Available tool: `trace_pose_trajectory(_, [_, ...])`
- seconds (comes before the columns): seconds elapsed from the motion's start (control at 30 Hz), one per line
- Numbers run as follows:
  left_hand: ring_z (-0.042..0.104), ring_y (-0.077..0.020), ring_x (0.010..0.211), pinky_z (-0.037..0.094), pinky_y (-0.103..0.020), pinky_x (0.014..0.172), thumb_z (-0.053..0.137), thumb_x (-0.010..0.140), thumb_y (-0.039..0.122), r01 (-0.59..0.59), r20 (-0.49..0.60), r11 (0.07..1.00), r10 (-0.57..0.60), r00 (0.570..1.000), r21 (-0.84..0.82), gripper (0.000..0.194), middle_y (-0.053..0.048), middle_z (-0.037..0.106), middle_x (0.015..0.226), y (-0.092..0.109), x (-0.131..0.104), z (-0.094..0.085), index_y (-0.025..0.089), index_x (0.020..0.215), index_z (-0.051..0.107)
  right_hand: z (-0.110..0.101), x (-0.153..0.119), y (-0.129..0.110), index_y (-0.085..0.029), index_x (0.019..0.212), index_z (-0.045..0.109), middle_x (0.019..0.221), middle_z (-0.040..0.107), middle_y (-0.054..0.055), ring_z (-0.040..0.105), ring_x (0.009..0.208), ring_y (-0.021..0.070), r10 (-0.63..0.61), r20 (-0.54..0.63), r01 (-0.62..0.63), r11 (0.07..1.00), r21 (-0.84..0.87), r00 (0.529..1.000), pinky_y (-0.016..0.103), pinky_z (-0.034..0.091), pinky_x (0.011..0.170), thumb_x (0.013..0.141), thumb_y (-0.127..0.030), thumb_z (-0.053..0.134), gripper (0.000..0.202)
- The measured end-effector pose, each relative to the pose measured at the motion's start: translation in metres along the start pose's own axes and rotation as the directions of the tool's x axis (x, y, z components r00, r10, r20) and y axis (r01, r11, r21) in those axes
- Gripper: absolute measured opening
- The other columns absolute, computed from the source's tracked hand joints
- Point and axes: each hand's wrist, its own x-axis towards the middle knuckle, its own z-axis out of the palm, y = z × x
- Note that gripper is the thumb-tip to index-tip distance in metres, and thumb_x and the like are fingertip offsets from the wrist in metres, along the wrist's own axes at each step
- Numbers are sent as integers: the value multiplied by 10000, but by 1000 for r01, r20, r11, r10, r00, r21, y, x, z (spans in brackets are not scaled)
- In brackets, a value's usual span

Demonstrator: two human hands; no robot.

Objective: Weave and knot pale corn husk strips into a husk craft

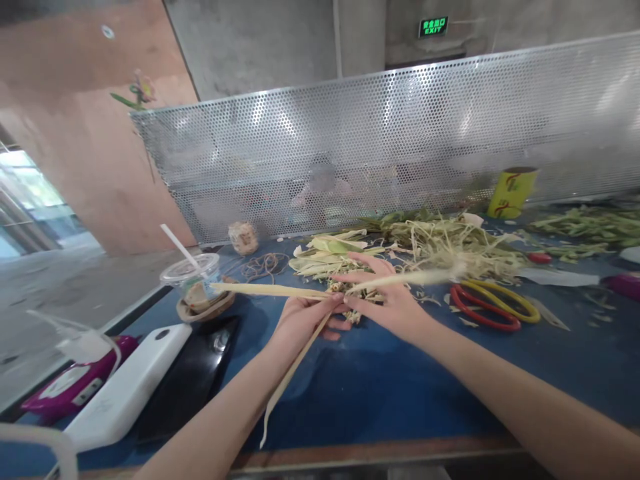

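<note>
My left hand is closed, thumb against fingers, where several pale husk strips meet. One flat strip sticks out to the left, and a narrow strip hangs down toward the table's front edge. My right hand meets the left at this joint. Its thumb holds another husk strip, which runs over the hand to the right, its far end blurred; the other fingers are raised. Just behind my hands lies a heap of corn husks. The exact crossing of the strips is partly hidden by my fingers.
Shredded husks lie at the back right, near a yellow cylinder. Red loops and a yellow loop lie right, before a purple-handled knife. Left are a plastic cup, a dark phone and a white power bank.
</note>
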Motion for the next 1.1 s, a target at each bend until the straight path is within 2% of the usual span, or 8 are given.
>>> trace_pose_trajectory(0.27, [658,-193,545,500,-207,382,560,648,82,-91,32,979,86,996,183,85,-56,685,625,-3,-6,11,103,686,634,17,-1,0,-232,769,671,868,650,36,557,884,211,-100,-46,98,994,-39,994,424,313,876,695,-227,624,87])
trace_pose_trajectory(0.5, [672,-246,689,551,-262,481,716,587,230,-79,-3,996,79,997,34,228,-108,700,717,0,-10,15,84,742,635,9,3,0,-177,743,582,737,607,25,565,705,164,283,12,-280,943,180,959,282,420,651,771,-326,489,178])
trace_pose_trajectory(0.6, [673,-232,686,547,-252,486,715,605,250,-50,10,998,50,999,-37,244,-106,699,735,-2,-8,12,105,762,599,12,3,2,-182,856,536,816,578,31,539,732,164,318,-89,-305,942,137,944,296,414,674,749,-347,516,197])
trace_pose_trajectory(0.7, [672,-213,651,538,-243,475,690,641,254,-24,39,997,27,999,-77,246,-80,687,693,-2,-5,9,125,804,560,17,1,3,-198,939,542,901,513,62,482,782,172,59,-266,-80,994,-69,962,343,374,737,774,-272,494,187])
trace_pose_trajectory(0.77, [664,-188,597,528,-235,468,675,656,240,-9,46,995,14,999,-102,236,-59,674,651,-2,-4,7,131,817,540,16,-2,2,-230,884,599,855,461,56,430,796,180,-189,-276,119,960,-251,942,346,338,725,791,-239,485,148])
trace_pose_trajectory(0.93, [583,-105,467,473,-190,447,708,577,204,-76,-18,980,74,997,-182,212,-1,622,562,-4,-1,4,122,696,553,6,-7,0,-267,894,629,809,421,26,387,794,154,-596,60,574,734,-363,801,306,297,703,793,-259,539,136])
trace_pose_trajectory(1.0, [572,-98,477,452,-178,455,719,540,193,-116,-36,971,110,993,-211,220,3,610,551,-6,1,4,115,662,553,5,-7,-1,-248,945,607,868,462,37,409,815,145,-628,195,652,675,-344,753,314,290,731,809,-273,521,163])
trace_pose_trajectory(1.1, [561,-90,477,437,-176,474,710,532,188,-137,-54,961,128,990,-241,221,12,592,524,-8,2,3,116,659,545,9,-7,-1,-232,880,593,899,519,30,427,827,135,-620,248,663,643,-385,745,324,270,762,827,-236,491,115])
